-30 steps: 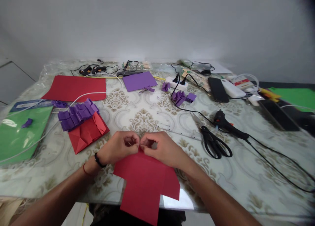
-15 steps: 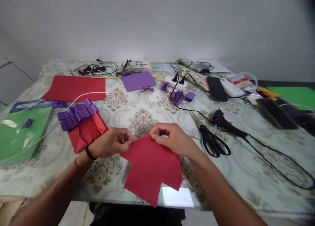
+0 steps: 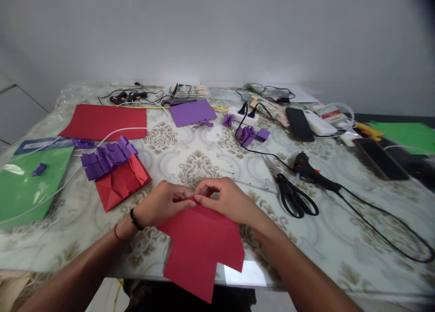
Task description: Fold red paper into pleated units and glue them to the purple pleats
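Note:
A sheet of red paper (image 3: 200,248) with notched corners lies in front of me, its lower tip reaching past the table's front edge. My left hand (image 3: 166,203) pinches its top edge between thumb and fingers. Close beside it, almost touching, my right hand (image 3: 220,199) is closed on the same edge. To the left is a folded red paper piece (image 3: 124,180) with a pleated purple paper strip (image 3: 108,158) along its upper side. Black-handled scissors (image 3: 295,196) lie to the right of my right hand.
A black glue gun (image 3: 316,174) with a looping cord sits beyond the scissors. Farther back are a white power strip (image 3: 243,116), purple paper (image 3: 193,112), and a phone (image 3: 299,124). A red sheet (image 3: 108,122) and green paper pack (image 3: 34,185) lie left.
Both hands have drawn closer together along the top edge of the red paper. The paper has shifted slightly toward me and to the left.

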The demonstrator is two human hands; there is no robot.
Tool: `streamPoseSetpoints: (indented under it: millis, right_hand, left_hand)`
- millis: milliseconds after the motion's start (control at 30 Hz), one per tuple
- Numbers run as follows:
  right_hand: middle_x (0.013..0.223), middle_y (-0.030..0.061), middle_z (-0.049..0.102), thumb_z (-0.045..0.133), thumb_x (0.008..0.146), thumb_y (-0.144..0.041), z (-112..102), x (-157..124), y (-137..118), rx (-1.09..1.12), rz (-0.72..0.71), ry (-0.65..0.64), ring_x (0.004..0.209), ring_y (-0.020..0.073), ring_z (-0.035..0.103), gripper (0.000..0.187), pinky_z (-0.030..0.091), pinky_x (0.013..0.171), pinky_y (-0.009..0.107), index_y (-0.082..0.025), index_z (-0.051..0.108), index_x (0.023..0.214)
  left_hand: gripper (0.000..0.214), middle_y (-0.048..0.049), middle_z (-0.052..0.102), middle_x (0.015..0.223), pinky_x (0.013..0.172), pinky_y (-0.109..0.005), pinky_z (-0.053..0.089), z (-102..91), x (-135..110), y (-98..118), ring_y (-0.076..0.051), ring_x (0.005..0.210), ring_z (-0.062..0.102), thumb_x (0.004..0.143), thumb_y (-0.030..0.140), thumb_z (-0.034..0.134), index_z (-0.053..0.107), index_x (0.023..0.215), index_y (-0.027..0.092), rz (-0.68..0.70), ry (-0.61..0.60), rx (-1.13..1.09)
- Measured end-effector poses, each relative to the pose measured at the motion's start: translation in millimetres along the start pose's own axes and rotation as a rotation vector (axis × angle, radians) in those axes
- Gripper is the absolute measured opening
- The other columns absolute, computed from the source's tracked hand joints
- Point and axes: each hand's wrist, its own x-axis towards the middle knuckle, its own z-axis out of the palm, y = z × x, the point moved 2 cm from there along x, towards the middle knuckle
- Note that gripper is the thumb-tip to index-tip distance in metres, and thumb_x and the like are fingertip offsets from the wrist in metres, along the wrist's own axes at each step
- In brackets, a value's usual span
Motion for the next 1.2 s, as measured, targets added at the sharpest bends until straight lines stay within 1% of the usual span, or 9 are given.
streamPoseSetpoints:
  millis: [167, 333, 467, 567, 733, 833, 933, 1067, 1200]
  right_hand:
    - [0.073, -0.0021, 0.068, 0.069, 0.081, -0.022, 1, 0, 2, 0.021, -0.01, -0.017, 0.07, 0.0147, 0.059, 0.002, 0.046, 0.069, 0.028, -0.021, 0.07, 0.08]
    - [0.073, -0.0025, 0.065, 0.066, 0.078, -0.02, -1, -1, -1, 0.046, -0.011, -0.031, 0.07, 0.0143, 0.057, 0.003, 0.044, 0.068, 0.027, -0.021, 0.067, 0.075]
    - [0.073, -0.0022, 0.065, 0.066, 0.079, -0.022, -10, -2, -1, 0.06, -0.001, -0.016, 0.07, 0.0144, 0.056, 0.003, 0.044, 0.067, 0.027, -0.021, 0.067, 0.076]
    - [0.072, -0.0016, 0.066, 0.068, 0.079, -0.024, -21, -3, 4, 0.062, 0.009, -0.003, 0.069, 0.0148, 0.057, 0.005, 0.044, 0.067, 0.028, -0.021, 0.068, 0.076]
    - [0.072, -0.0009, 0.067, 0.072, 0.077, -0.026, -47, -6, 12, 0.065, 0.016, 0.048, 0.07, 0.0159, 0.059, 0.009, 0.046, 0.069, 0.029, -0.021, 0.067, 0.073]
    - [0.084, 0.0027, 0.073, 0.073, 0.084, -0.037, -53, -5, 15, 0.105, 0.02, 0.11, 0.078, 0.0183, 0.066, 0.017, 0.051, 0.075, 0.031, -0.021, 0.069, 0.086]
    - [0.099, 0.0053, 0.077, 0.074, 0.089, -0.049, -42, -1, 17, 0.176, 0.046, 0.104, 0.088, 0.02, 0.07, 0.034, 0.052, 0.079, 0.032, -0.022, 0.072, 0.109]
    - [0.08, 0.0013, 0.072, 0.075, 0.089, -0.053, -22, 4, 22, 0.169, 0.099, 0.067, 0.072, 0.0164, 0.063, 0.034, 0.045, 0.066, 0.028, -0.019, 0.074, 0.09]
    - [0.074, -0.0006, 0.07, 0.076, 0.089, -0.053, -21, 3, 25, 0.183, 0.119, 0.079, 0.065, 0.0142, 0.06, 0.035, 0.041, 0.06, 0.026, -0.019, 0.073, 0.087]
  left_hand:
    - [0.026, 0.0027, 0.066, 0.066, 0.058, -0.022, 0.039, 0.9, -1, 3, -0.012, 0.06, 0.054, 0.094, 0.037, 0.063, 0.072, 0.077, 0.018, 0.042, -0.004, 0.031]
    - [0.033, 0.0041, 0.058, 0.057, 0.054, -0.022, 0.031, -4.3, -2, 8, -0.01, 0.055, 0.046, 0.096, 0.036, 0.062, 0.074, 0.073, 0.017, 0.084, 0.05, 0.089]
    - [0.032, -0.0003, 0.072, 0.068, 0.057, -0.022, 0.04, -18.5, -5, 6, -0.013, 0.061, 0.058, 0.095, 0.041, 0.067, 0.082, 0.084, 0.016, 0.076, 0.098, 0.006]
    - [0.033, -0.0044, 0.078, 0.076, 0.059, -0.023, 0.046, -33.8, -7, 1, -0.017, 0.068, 0.066, 0.093, 0.044, 0.071, 0.084, 0.084, 0.015, 0.035, 0.155, -0.068]
    - [0.037, -0.0059, 0.079, 0.081, 0.063, -0.024, 0.049, -58.2, -10, -5, -0.019, 0.073, 0.067, 0.09, 0.051, 0.075, 0.083, 0.085, 0.015, 0.018, 0.286, -0.054]
    - [0.041, -0.004, 0.076, 0.078, 0.062, -0.022, 0.047, -61.2, -8, -5, -0.017, 0.072, 0.063, 0.089, 0.055, 0.074, 0.08, 0.083, 0.015, 0.04, 0.336, -0.008]
    - [0.043, -0.0013, 0.069, 0.072, 0.056, -0.021, 0.042, -51.3, -3, -7, -0.014, 0.066, 0.058, 0.091, 0.058, 0.07, 0.075, 0.083, 0.015, 0.013, 0.295, -0.019]
    - [0.039, 0.0025, 0.063, 0.068, 0.051, -0.019, 0.041, -36.2, 2, -13, -0.013, 0.061, 0.056, 0.089, 0.056, 0.074, 0.071, 0.094, 0.017, -0.039, 0.235, -0.041]
    - [0.043, -0.001, 0.074, 0.087, 0.062, -0.023, 0.053, -33.2, 3, -18, -0.019, 0.078, 0.068, 0.078, 0.043, 0.088, 0.069, 0.108, 0.019, -0.034, 0.11, -0.032]
